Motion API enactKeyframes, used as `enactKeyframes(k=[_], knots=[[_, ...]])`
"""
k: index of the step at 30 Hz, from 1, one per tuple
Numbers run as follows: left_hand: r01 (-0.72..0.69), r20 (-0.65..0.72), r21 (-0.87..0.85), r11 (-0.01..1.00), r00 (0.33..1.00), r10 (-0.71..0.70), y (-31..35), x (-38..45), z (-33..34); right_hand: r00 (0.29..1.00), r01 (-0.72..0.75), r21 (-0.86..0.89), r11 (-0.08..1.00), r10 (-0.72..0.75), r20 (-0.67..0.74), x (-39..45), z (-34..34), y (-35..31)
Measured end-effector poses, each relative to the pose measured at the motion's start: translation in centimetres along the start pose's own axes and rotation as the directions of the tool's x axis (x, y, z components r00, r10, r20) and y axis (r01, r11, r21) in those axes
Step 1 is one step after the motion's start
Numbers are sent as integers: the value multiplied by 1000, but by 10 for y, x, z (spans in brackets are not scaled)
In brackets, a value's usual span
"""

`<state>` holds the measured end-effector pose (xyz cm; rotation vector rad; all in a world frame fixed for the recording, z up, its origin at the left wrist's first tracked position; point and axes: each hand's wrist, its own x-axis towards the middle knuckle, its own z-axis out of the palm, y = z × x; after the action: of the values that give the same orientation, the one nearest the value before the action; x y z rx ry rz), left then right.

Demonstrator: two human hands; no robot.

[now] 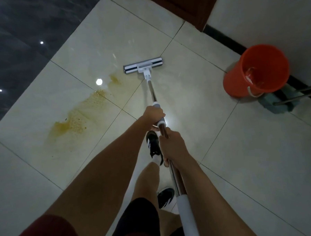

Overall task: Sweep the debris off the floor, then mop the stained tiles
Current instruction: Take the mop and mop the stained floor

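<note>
Both hands are wrapped around the mop handle (pixel 152 90), one above the other. Farther down the shaft, the left hand (pixel 153 116) is clenched on the grey collar where the metal tube meets its sleeve, knuckles up. Nearer the body, the right hand (pixel 171 146) grips the bare metal shaft, fingers curled fully round it. The flat mop head (pixel 142 65) lies on the pale floor tiles (pixel 195 97), just beside the upper end of the yellow-brown stain (pixel 79 118), which runs diagonally across the tile joints to the left of the handle. An orange bucket (pixel 256 71) stands well apart on the right near the wall, with a teal dustpan (pixel 276 103) touching its base. Black-and-white shoes (pixel 153 145) show beneath the arms.
</note>
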<state>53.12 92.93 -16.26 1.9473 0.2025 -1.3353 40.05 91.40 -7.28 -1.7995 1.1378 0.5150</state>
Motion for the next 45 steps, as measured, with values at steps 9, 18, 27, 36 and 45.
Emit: enactKeyframes(k=[9,18,27,36,45], knots=[[71,-38,-134,988,996,-77,118,85,-67,994,90,-71,993,-84,74,109,-48,-115],[114,-21,-249,962,992,-123,179,98,-102,992,71,-88,994,-61,110,146,-76,-174],[104,-49,-285,953,991,-123,157,68,-60,981,126,-173,977,-96,170,124,-94,-131],[94,-153,-404,910,974,-168,93,16,53,933,280,-288,916,-189,305,83,-141,-10],[60,-229,-594,802,943,-240,33,-41,130,868,387,-385,838,-189,460,39,-176,68]])
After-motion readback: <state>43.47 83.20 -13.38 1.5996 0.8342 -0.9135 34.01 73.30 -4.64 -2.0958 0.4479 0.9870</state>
